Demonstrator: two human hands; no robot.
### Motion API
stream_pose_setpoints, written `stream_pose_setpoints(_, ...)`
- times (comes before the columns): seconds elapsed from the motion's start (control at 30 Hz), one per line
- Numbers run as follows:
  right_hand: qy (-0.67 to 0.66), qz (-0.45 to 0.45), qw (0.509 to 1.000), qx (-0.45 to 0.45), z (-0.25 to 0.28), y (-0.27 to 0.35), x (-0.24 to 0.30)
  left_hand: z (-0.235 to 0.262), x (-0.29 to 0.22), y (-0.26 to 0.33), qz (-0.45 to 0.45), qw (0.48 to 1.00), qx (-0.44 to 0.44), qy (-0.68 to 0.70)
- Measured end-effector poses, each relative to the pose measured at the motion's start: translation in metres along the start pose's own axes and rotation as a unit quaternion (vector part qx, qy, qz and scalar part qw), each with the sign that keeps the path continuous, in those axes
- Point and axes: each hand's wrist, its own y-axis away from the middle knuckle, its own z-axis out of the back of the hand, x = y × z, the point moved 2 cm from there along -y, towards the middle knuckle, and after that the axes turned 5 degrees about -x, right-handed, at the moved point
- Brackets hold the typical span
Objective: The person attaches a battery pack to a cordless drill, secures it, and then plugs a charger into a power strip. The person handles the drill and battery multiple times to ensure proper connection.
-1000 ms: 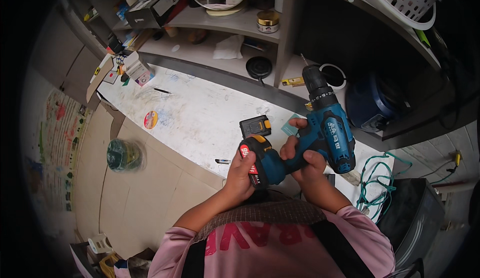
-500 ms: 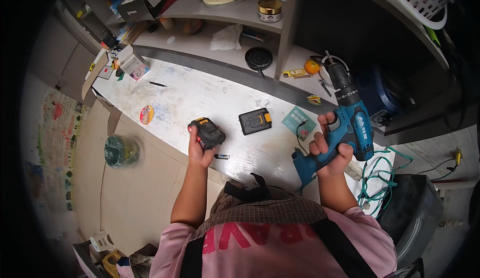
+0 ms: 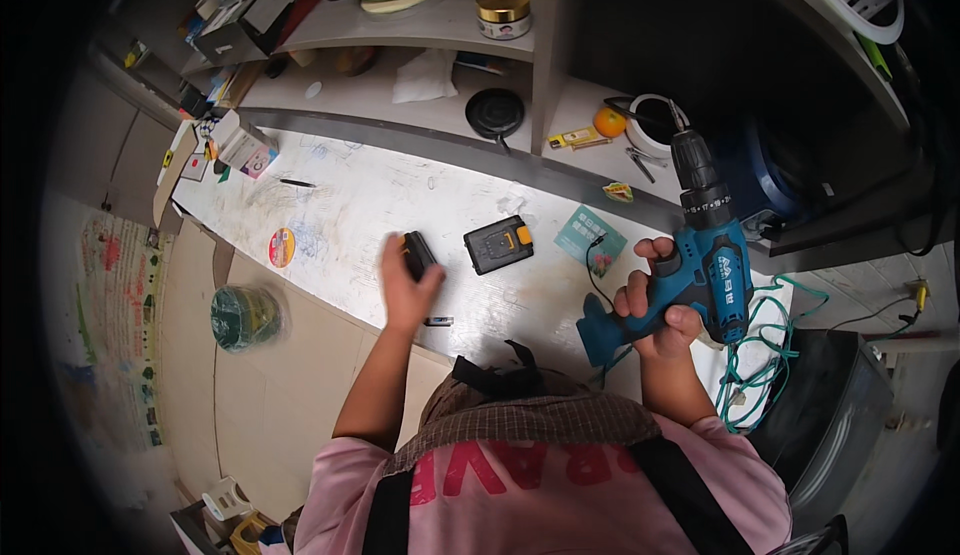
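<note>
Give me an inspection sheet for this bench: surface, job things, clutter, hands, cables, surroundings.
Surface: white benchtop, scribbled and stained.
Job things: blue drill, no battery in its base; one battery under the left hand; second battery lying apart on the bench.
Clutter: round sticker, pen, teal card.
Hands: left hand on the battery; right hand grips the drill.
Cables: green cord coiled at the bench's right end.
Surroundings: shelves with jar; green roll on the floor.

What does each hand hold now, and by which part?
The right hand holds the blue drill by its handle. The left hand holds a black battery by its lower end, over the table.
</note>
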Motion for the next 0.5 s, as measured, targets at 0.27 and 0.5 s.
stream_pose_setpoints(0.27, 0.043, -0.033, 0.997, 0.055, -0.004, 0.0, 0.009, -0.089, -0.025, -0.015, -0.135, 0.968, 0.191, -0.088)
stream_pose_setpoints(0.5, 0.093, -0.013, 0.996, -0.002, 0.001, -0.002, 0.006, -0.034, -0.084, 0.0, -0.001, 0.96, 0.259, 0.104)
